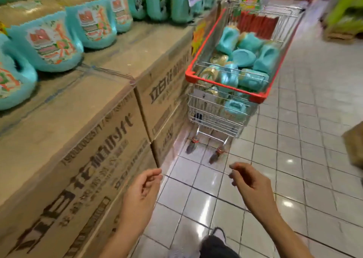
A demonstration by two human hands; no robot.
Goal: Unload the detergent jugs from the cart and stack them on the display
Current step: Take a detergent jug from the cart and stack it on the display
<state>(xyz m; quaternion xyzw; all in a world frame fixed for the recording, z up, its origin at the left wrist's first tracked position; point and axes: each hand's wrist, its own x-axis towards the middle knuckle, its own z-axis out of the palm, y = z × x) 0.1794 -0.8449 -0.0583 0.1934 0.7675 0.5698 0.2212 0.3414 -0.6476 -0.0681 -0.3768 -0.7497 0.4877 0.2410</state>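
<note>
Both hands are empty with loosely curled fingers, the left hand (142, 187) and the right hand (248, 185) low over the floor, probably ready to reach. Ahead, jugs (243, 61) lie piled in the cart (222, 85) parked beside the boxes (94, 124), so the carry is short.

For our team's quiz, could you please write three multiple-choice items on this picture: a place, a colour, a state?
1. Where does the cart stand?
A. on the floor beside the cardboard boxes
B. on top of them
C. behind the person

2. What colour is the cart's rim?
A. blue
B. red
C. black

3. What do the left hand and right hand hold?
A. a jug each
B. the cart's handle
C. nothing

Answers: 1A, it stands on the floor by the boxes; 2B, red trim rings its top; 3C, both hands are loosely curled and empty.
</note>
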